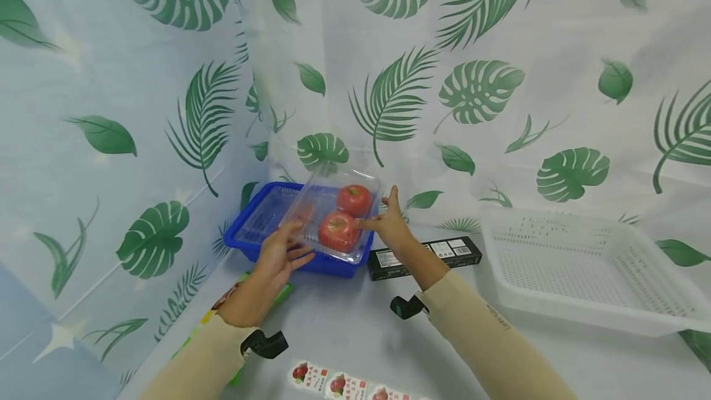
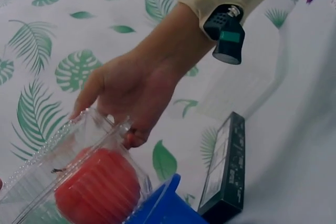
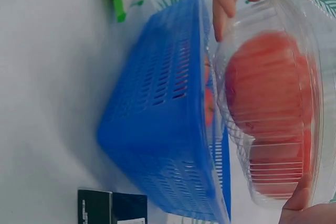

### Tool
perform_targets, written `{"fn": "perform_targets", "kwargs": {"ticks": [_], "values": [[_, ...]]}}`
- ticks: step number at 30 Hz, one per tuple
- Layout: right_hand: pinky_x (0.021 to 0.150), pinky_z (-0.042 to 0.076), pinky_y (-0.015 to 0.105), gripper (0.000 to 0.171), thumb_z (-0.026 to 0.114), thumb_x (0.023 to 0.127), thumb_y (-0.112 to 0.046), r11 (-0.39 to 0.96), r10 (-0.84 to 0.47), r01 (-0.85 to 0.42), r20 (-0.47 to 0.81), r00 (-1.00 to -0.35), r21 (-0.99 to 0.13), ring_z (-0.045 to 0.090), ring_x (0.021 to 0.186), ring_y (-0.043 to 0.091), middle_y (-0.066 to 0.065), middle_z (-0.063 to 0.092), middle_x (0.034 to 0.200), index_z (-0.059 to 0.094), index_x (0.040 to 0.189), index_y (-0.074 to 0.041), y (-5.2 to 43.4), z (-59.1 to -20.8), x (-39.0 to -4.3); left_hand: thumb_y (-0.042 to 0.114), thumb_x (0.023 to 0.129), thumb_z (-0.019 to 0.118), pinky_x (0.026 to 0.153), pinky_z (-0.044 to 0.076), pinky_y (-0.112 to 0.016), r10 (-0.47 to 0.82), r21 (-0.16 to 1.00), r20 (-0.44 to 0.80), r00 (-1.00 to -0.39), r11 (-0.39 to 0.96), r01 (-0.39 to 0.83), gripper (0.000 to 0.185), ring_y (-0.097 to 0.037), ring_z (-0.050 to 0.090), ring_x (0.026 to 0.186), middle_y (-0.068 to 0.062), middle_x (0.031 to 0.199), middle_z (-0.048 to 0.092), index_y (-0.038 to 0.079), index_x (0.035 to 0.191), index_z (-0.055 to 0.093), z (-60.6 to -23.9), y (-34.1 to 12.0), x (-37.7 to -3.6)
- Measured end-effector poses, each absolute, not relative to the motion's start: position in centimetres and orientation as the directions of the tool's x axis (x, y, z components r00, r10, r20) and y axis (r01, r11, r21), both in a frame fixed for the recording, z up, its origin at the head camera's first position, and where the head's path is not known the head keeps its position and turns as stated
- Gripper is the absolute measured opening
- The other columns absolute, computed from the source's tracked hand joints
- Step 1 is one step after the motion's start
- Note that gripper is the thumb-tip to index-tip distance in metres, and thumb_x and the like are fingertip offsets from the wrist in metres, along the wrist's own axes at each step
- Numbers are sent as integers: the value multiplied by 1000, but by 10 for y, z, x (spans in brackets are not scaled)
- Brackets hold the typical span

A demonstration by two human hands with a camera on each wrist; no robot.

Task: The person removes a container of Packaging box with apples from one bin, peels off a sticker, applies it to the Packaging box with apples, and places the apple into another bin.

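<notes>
Tomatoes, two of them, sit side by side inside one clear plastic clamshell box (image 1: 333, 218), the nearer tomato (image 1: 339, 231) just ahead of the left hand's fingertips and the farther tomato (image 1: 354, 199) up beside the right hand's thumb. The left hand (image 1: 270, 270) grasps the box's near left edge, fingers curled onto the plastic. The right hand (image 1: 392, 224) pinches the box's right rim between thumb and fingers. Held between both hands, the box is tilted over the front right part of one blue slotted basket (image 1: 261, 230), which lies under and beyond the left hand; what lies in this basket cannot be told. One black carton (image 1: 424, 256) lies just under the right wrist. One white slotted basket (image 1: 583, 264) stands well to the right of the right hand. A strip of labels (image 1: 344, 384), three showing, lies between the forearms, nearer the person. One green packet (image 1: 261, 301) pokes out under the left hand.
</notes>
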State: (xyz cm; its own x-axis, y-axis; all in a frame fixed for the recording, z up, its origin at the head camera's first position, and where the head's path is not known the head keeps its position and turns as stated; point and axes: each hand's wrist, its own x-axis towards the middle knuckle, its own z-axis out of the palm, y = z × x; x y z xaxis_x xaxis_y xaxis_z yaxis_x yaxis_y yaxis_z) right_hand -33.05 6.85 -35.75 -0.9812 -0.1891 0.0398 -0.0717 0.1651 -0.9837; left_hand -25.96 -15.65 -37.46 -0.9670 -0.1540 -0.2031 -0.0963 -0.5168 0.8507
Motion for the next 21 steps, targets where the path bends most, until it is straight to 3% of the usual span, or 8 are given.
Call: {"fn": "perform_targets", "kwargs": {"ticks": [2,5,9,15,21], "values": [[100,26,47,119,76,68,-35,167,-179,-66,36,-983,-984,33,122,29,7,16,143,-20,138,-28,71,-356,-330,27,75,68,77,47,-47,-143,849,-204,-968,-519,-102,56,-31,56,79,-13,98,39,6,120,42,-374,-158,-258],[98,29,46,112,69,74,-43,137,-163,-59,37,-986,-989,32,121,34,9,16,142,-21,138,-26,77,-352,-331,27,77,67,78,47,-47,-104,852,-189,-977,-512,-110,57,-32,57,81,-14,103,39,6,123,40,-374,-161,-255],[91,38,40,103,64,79,-43,56,-117,-44,37,-992,-997,45,106,27,10,21,140,-17,140,-23,86,-350,-334,28,77,66,79,47,-47,-36,858,-195,-980,-490,-152,54,-33,58,79,-15,108,42,7,121,42,-375,-169,-252],[82,42,36,95,62,80,-43,-32,-59,-13,15,-998,-999,45,78,17,9,39,127,-5,143,-18,101,-352,-336,30,80,62,78,47,-46,37,893,-187,-982,-410,-185,52,-29,59,73,-18,112,47,7,121,42,-374,-183,-249],[84,42,37,82,58,84,-43,36,-132,23,-27,-991,-999,45,84,18,11,36,129,9,143,-14,119,-353,-327,30,81,59,75,48,-45,83,908,-181,-980,-368,-199,58,-28,62,72,-16,105,54,4,128,36,-372,-185,-248]]}}
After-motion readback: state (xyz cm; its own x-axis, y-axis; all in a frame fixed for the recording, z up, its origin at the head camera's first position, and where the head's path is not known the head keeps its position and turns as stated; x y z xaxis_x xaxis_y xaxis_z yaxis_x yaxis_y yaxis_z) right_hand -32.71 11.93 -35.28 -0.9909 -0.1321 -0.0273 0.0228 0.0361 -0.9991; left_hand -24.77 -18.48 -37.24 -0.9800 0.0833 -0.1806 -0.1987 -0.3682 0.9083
